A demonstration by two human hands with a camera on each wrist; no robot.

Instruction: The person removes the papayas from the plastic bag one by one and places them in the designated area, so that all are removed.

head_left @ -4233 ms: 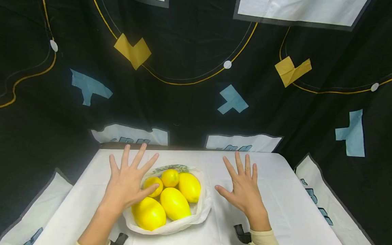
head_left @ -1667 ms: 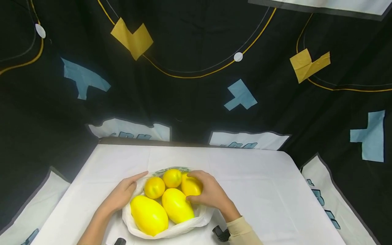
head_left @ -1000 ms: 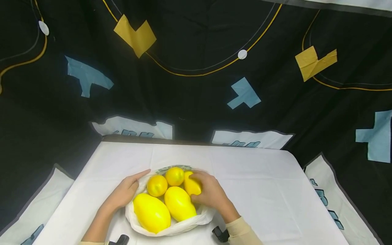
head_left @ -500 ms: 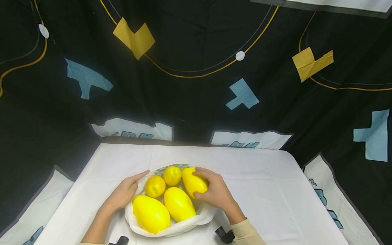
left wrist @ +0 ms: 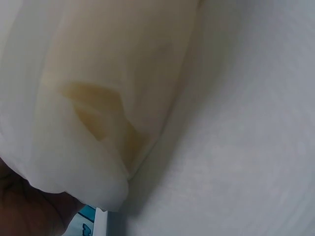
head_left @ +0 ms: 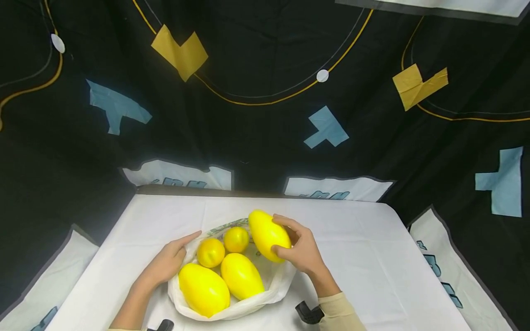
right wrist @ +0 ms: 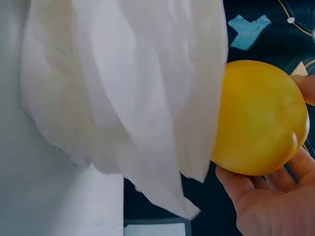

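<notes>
My right hand [head_left: 301,248] grips a large yellow mango [head_left: 268,235] and holds it over the right rear rim of a white plastic bag [head_left: 252,305]. In the right wrist view the mango [right wrist: 263,118] sits between thumb and fingers, partly hidden by the hanging bag side [right wrist: 138,83]. Inside the bag lie two more large mangoes, one at front left [head_left: 204,290] and one in the middle [head_left: 242,276], and two smaller round yellow fruits [head_left: 210,252]. My left hand [head_left: 167,259] rests against the bag's left side, index finger straight along the rim, its other fingers mostly hidden.
The bag stands on a white-covered table [head_left: 352,266]. Behind the table hangs a black cloth [head_left: 248,147] with blue and yellow tape pieces. Black wrist-camera mounts [head_left: 309,313] sit near both wrists.
My hands were spread above the table first, then came to the bag. The right hand took hold of the rear right mango and raised it up and right. The left hand stays put.
</notes>
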